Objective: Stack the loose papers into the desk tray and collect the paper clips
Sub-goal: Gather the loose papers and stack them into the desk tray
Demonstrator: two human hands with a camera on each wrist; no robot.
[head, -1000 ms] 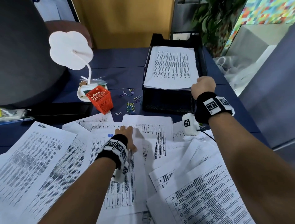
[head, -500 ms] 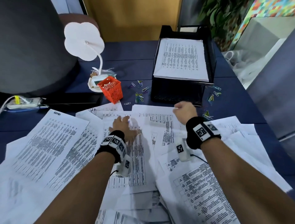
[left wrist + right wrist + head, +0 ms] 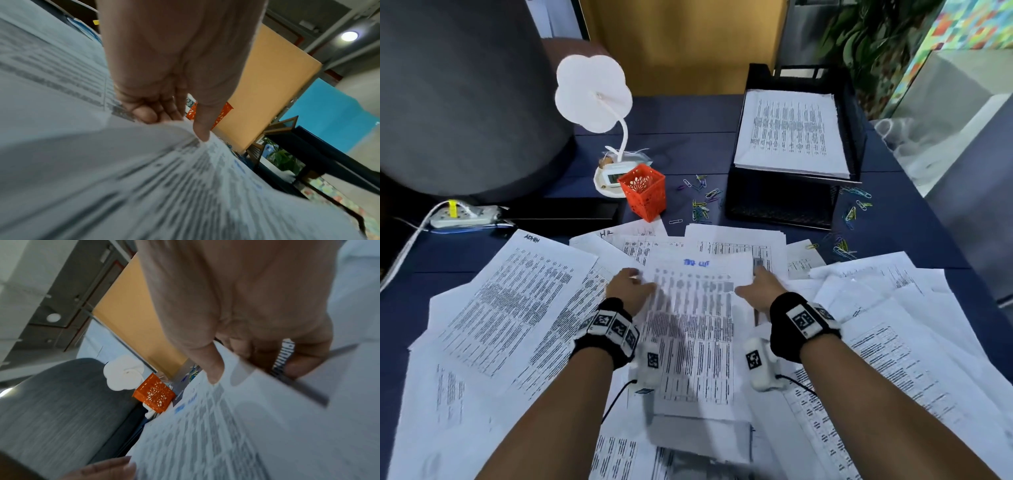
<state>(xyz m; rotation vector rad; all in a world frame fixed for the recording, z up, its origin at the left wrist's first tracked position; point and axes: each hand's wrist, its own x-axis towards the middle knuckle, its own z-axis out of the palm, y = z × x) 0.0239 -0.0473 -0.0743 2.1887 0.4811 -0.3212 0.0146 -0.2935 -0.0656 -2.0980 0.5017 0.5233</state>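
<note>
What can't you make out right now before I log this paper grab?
- Printed text on the held sheet: motion-blurred in all three views.
- How many sheets the left hand and right hand hold: edges blurred, fingers tucked under the paper.
- Lower tier of the desk tray: head view, dark mesh front hides it.
- Inside of the orange cup: too small to tell.
- Paper clips: too small to count.

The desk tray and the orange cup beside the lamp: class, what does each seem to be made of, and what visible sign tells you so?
Desk tray: probably black metal mesh, matt; its front wall shows a fine grid with thin straight frame bars.
Orange cup: likely moulded plastic, slightly glossy; even bright colour and a cut-out flower pattern on its walls. Painted metal cannot be ruled out.
</note>
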